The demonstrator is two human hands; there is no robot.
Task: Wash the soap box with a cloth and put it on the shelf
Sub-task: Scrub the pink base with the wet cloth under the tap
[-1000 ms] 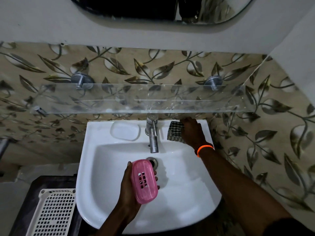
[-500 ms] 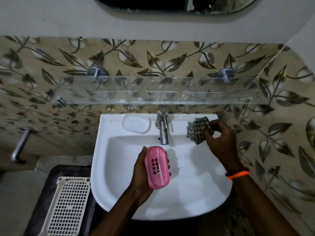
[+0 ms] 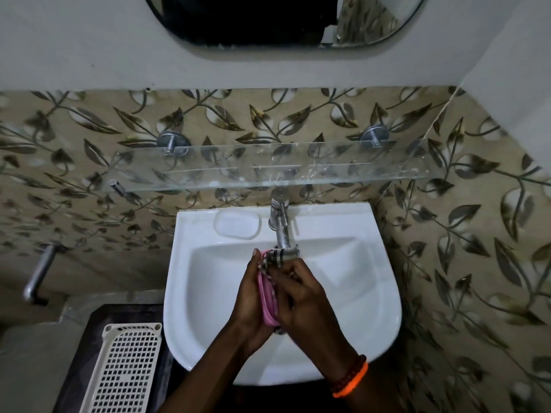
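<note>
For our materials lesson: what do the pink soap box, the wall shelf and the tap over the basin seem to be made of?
Pink soap box: probably moulded plastic, glossy, with an even bright colour.
Wall shelf: clear glass or acrylic; the leaf-patterned tiles show through it.
Tap: metal, likely chromed or steel, silvery with dull reflections.

A pink soap box (image 3: 268, 299) meets a dark-and-pale checked cloth (image 3: 278, 256) over a white sink (image 3: 208, 281), beside beige tiles (image 3: 477, 234) patterned with brown leaves and an orange wristband (image 3: 351, 383).
</note>
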